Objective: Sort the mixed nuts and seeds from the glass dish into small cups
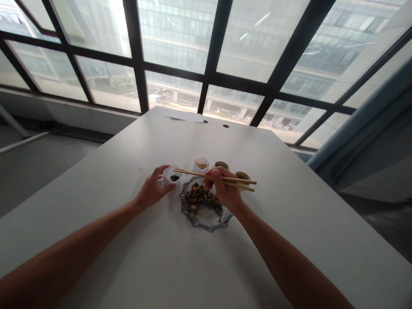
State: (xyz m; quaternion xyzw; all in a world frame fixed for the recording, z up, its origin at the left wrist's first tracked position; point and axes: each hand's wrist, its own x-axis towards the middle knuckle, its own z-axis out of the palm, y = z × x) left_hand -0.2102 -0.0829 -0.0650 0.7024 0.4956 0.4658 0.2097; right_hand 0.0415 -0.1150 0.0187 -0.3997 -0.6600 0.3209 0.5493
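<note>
Fingers (pixel 215 177) of the right hand (pixel 225 191) closed around two chopsticks (pixel 222 178), held level, tips pointing left above a glass plate (pixel 206 221) of dark seeds (pixel 201 199). Left hand (pixel 152 189): fingers curled loosely round one white cup (pixel 170 175) holding a few dark seeds, just left of the plate. Behind the plate: one more white cup (pixel 201 164) and two small brown bowls (pixel 222 164), the chopsticks crossing in front. All on a white bench (pixel 128 240) by a window (pixel 180 43).

An office-like room: a plain white table (pixel 289 206) stands with its far edge at a tall grid window (pixel 206 56) facing office blocks (pixel 337 47).
</note>
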